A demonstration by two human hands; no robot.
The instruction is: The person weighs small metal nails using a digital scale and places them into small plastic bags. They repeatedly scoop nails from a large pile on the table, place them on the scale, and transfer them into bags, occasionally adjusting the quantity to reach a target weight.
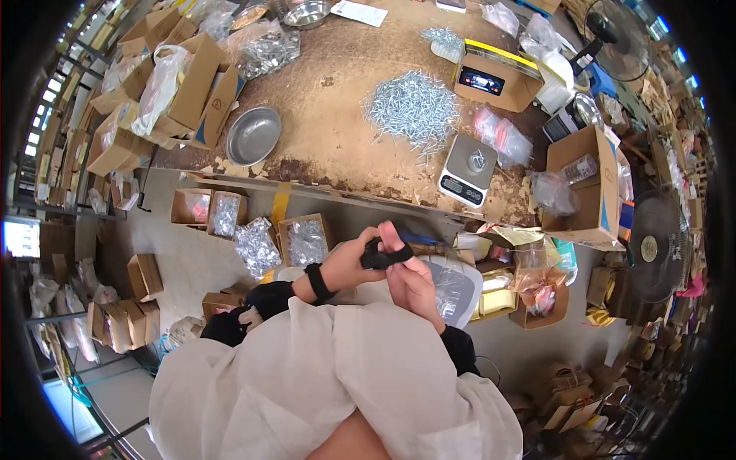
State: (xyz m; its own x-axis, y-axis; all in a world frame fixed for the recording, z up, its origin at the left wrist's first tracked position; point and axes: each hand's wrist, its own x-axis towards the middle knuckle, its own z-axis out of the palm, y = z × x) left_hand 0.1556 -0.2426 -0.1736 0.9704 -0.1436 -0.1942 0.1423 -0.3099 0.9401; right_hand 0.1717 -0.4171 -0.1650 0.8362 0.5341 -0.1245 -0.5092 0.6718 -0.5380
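I have the left hand (351, 264) pinching a black strap (375, 257) across the right hand (414, 285), whose grip I can't tell; it looks light, soft, best held edgewise.

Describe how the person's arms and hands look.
The left sleeve and right sleeve are black. A black band circles the wrist of the left hand. A black strap crosses the right hand.
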